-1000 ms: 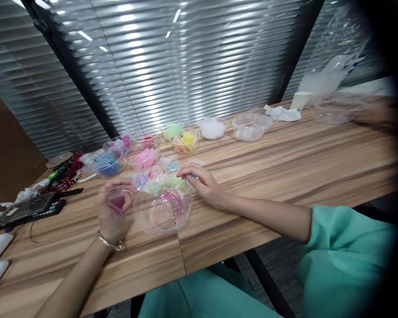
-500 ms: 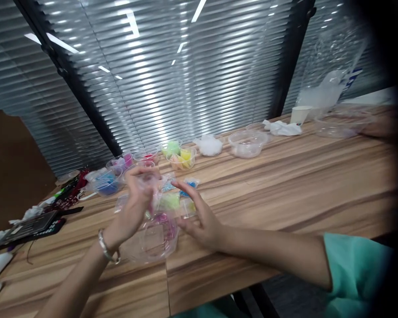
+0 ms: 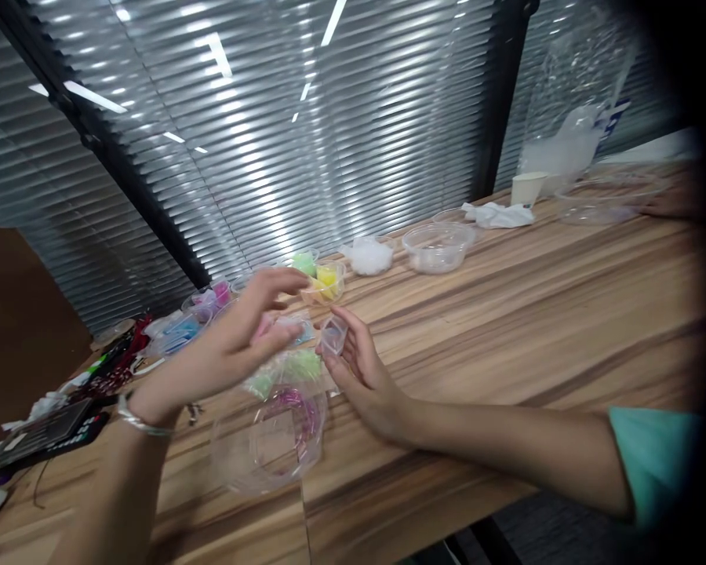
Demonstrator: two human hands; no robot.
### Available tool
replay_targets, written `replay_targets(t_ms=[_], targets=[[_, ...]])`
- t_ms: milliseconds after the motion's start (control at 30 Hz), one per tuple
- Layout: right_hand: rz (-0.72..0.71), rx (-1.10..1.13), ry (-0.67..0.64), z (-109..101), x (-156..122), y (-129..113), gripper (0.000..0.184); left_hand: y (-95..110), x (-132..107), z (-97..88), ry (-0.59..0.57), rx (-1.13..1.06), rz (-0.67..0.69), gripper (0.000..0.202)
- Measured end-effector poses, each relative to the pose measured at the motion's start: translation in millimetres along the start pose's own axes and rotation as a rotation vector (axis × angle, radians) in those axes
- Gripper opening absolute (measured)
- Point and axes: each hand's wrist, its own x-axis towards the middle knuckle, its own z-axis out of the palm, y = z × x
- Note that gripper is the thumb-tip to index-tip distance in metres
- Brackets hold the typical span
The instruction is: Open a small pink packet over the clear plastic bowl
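A person's right hand (image 3: 362, 377) pinches a small clear plastic cup (image 3: 332, 335) between thumb and fingertips, holding it just above the wooden worktop (image 3: 506, 314), close beside the left hand (image 3: 235, 345). Half a second earlier that hand lay open with nothing in it; now the cup sits in its grip. The left hand, bracelet at the wrist, has dropped from its raised, closed hold and now stretches out flat and open, fingers pointing toward the cup, over a cluster of small bags with green and pink contents (image 3: 288, 365). It grips nothing that can be made out, though blur softens its fingertips.

Below both hands a large clear bowl (image 3: 269, 439) with a pink coil inside rests on the worktop, near its front edge, much where it lay before. Beyond the hands, a row of small tubs with blue (image 3: 180, 333), pink, green and yellow contents (image 3: 328, 276) runs along the back, followed by a white fluffy heap (image 3: 369, 255) and an empty clear bowl (image 3: 437, 247). A paper cup (image 3: 526, 188) stands farther right. The view has swung slightly since the earlier frame, so everything sits a little differently in the picture.
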Motion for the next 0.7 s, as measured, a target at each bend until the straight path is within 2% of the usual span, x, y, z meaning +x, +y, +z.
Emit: replay_targets(t_ms=[33,67,133,200,300,400,467,533,700], targets=[[0.015,-0.02,-0.002,-1.0,0.3,0.7,0.057,-5.0,-3.2,-10.2,0.025,0.046,-0.028,0.034],[0.019,-0.033,-0.002,-2.0,0.7,1.2,0.054,-10.4,-6.9,-17.8,-0.047,0.09,-0.048,0.023],[0.003,-0.07,0.002,-4.1,2.2,2.1,0.046,-21.3,-14.2,-23.1,-0.33,0.055,-0.144,0.021],[-0.009,-0.122,0.0,-5.9,4.2,3.2,0.037,-29.6,-19.0,-15.5,-0.48,0.007,-0.23,0.025],[0.014,-0.135,-0.006,-7.5,6.7,5.2,0.032,-34.3,-18.9,8.9,-0.42,0.167,-0.252,0.029],[0.076,-0.084,-0.005,-7.4,7.2,5.0,0.032,-33.3,-14.8,31.0,-0.539,0.308,-0.261,0.025],[0.1,-0.073,-0.03,-6.9,6.7,3.1,0.033,-33.4,-13.7,40.7,-0.567,0.305,-0.283,0.024],[0.082,-0.081,-0.062,-6.4,6.1,0.6,0.034,-35.1,-14.8,48.5,-0.54,0.274,-0.293,0.026],[-0.062,-0.135,-0.088,-5.6,5.6,-4.0,0.033,-38.9,-22.4,70.6,-0.454,0.145,-0.187,0.014]])
